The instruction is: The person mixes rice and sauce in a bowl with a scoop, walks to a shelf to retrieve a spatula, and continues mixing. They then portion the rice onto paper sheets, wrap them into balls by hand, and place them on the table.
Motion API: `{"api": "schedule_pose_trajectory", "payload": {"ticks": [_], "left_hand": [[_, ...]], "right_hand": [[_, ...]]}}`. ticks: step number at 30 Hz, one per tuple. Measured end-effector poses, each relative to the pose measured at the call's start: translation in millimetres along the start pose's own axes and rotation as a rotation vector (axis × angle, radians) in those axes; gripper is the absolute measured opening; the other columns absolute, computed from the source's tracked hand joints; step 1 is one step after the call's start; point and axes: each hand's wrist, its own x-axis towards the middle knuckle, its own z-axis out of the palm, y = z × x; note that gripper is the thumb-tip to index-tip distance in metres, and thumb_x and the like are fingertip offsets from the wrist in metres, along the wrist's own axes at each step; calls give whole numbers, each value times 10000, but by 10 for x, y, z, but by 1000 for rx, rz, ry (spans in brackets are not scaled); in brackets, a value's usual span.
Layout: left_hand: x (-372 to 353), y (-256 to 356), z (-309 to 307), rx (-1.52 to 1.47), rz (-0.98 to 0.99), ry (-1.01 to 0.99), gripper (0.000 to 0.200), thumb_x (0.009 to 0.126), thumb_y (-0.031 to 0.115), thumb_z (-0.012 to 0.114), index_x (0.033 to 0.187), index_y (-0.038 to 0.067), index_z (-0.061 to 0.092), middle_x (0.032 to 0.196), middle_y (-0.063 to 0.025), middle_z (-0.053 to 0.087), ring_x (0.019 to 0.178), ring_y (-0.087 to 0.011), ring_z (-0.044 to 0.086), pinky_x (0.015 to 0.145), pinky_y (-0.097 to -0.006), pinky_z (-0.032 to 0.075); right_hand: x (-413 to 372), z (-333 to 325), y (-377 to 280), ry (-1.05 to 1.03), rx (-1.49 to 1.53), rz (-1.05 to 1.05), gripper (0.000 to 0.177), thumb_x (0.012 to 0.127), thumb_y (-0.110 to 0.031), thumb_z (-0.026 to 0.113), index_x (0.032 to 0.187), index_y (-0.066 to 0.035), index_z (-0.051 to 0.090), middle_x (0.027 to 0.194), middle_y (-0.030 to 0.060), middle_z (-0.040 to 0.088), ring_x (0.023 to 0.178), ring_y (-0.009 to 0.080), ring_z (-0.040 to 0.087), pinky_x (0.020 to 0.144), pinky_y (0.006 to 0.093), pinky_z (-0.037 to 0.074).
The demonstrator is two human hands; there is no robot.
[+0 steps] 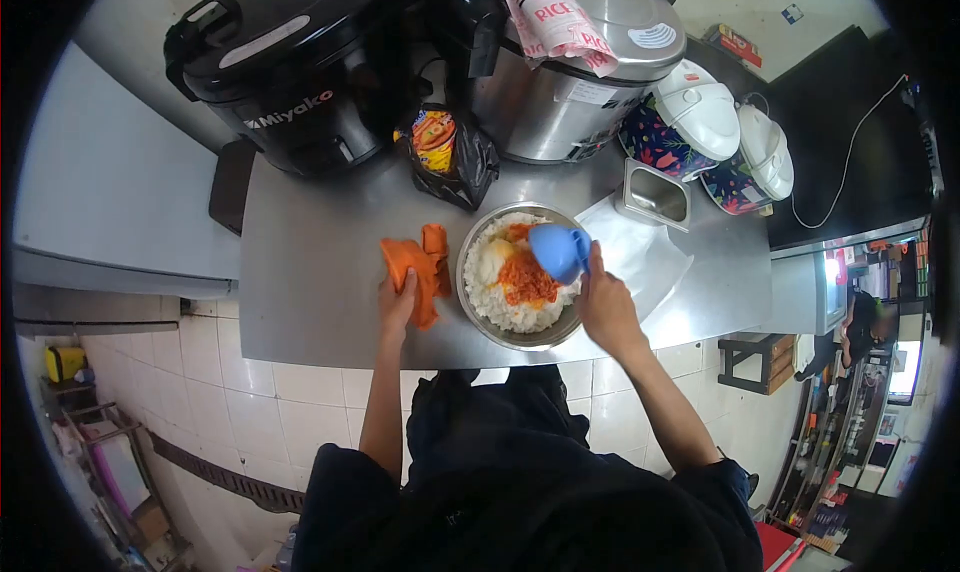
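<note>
A round metal bowl (470, 310) sits near the front edge of the steel table, filled with white rice (485, 294). Orange-red sauce (528, 280) lies on the rice, beside a pale yellowish patch. My right hand (608, 307) grips the handle of a blue scoop (556, 252), which is over the right part of the bowl and hides some rice. Left of the bowl, my left hand (396, 302) is closed on an orange cloth (420, 272) that rests on the table.
Behind stand a black Miyako cooker (290, 82), a large silver cooker (545, 107) and two floral rice cookers (680, 122). A black plastic bag (465, 167) with a yellow packet is behind the bowl. To the right are a metal container (655, 197) and white paper (640, 257).
</note>
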Motion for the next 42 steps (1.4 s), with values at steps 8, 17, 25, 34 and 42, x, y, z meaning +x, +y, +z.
{"api": "schedule_pose_trajectory", "payload": {"ticks": [8,17,25,34,42], "left_hand": [[-358,110,604,-168,271,-252,605,889,319,466,1314,-10,187,1234,-170,390,1127,-217,406,944,-318,326],[-417,167,694,-167,212,-145,557,882,268,480,1272,-43,233,1143,-176,465,1048,-252,475,883,-318,373],[-234,262,594,245,504,-146,403,798,194,575,1061,-63,410,875,-232,566,833,-358,572,726,-386,445],[-181,451,497,268,505,-320,466,767,138,573,1136,-58,367,873,-218,581,801,-351,590,686,-365,465],[-52,363,502,226,446,-410,467,814,198,539,1174,-40,359,965,-210,570,897,-341,571,751,-367,446]], "right_hand": [[534,802,431,19,54,-53,527,846,-144,412,1258,101,194,694,303,563,669,466,559,614,495,454],[-400,943,-105,-24,-196,-90,649,801,-87,472,1316,85,117,606,232,560,545,350,588,481,425,476],[182,812,309,-184,-31,-131,533,852,-150,429,1280,70,201,623,251,565,536,338,591,493,444,483],[454,497,586,-129,165,198,393,884,-183,371,1192,48,290,643,253,572,444,332,565,402,395,476],[953,990,489,-277,-49,-192,491,889,-199,374,1297,33,230,779,251,593,574,362,585,573,441,484]]}}
